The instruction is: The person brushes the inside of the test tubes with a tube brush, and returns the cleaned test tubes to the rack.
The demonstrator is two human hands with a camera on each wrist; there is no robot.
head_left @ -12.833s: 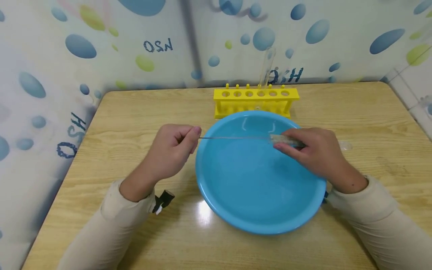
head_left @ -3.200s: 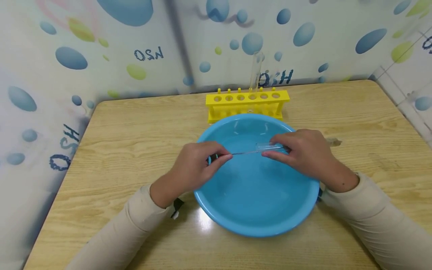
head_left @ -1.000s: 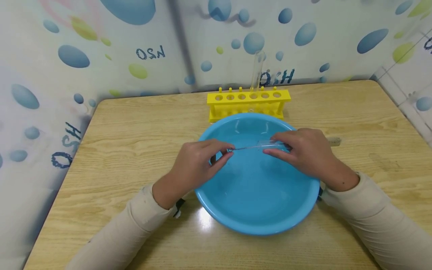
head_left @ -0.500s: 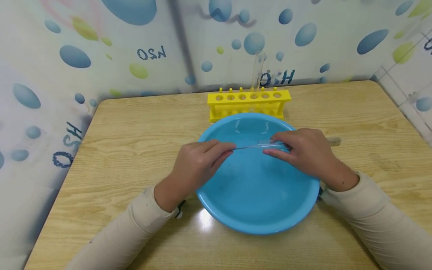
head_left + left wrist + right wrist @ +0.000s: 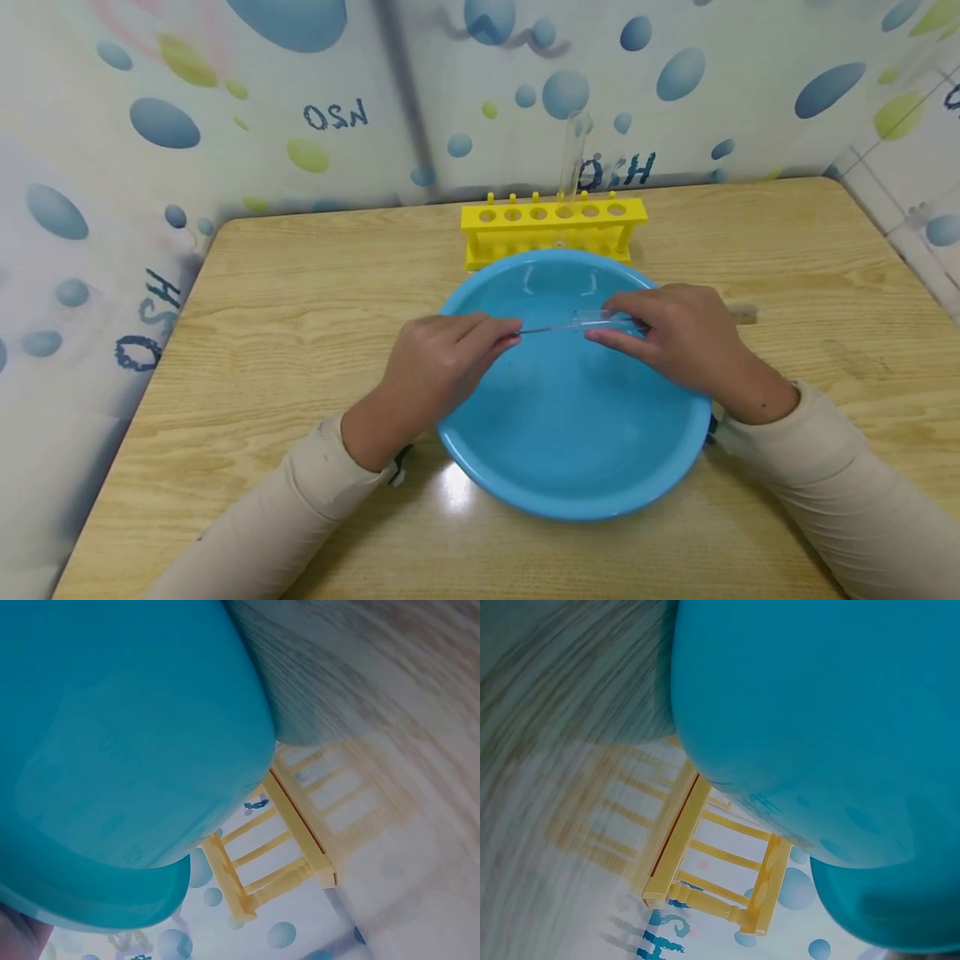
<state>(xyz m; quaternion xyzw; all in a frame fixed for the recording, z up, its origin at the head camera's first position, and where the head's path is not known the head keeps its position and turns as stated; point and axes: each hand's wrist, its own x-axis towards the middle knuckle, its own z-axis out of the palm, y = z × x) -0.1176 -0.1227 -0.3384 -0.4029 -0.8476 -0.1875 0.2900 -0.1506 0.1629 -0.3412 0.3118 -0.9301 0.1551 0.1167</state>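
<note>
In the head view my right hand (image 5: 675, 337) holds a clear glass test tube (image 5: 588, 320) level over a round blue basin (image 5: 573, 510). The tube's mouth points left. A twisted-wire test tube brush (image 5: 547, 328) runs into that mouth, and its pale bristles (image 5: 742, 314) show beyond the right hand, at the tube's far end. My left hand (image 5: 438, 362) pinches the wire's outer end between thumb and fingers. The palm hides the tube's middle. Only a bit of the left hand (image 5: 19, 934) shows in the left wrist view; the basin's side (image 5: 142, 735) fills much of it.
Behind the basin stands a yellow test tube rack (image 5: 555, 215) with another clear test tube (image 5: 573, 158) upright in it. The wooden table (image 5: 315, 275) meets a wall covering (image 5: 247, 92) with blue and green spots at the back.
Around thirteen seconds ago the bristles were left of my right hand; now they sit beyond it, deep in the tube. Over the last second my left fingers have closed over the wire's looped end.
</note>
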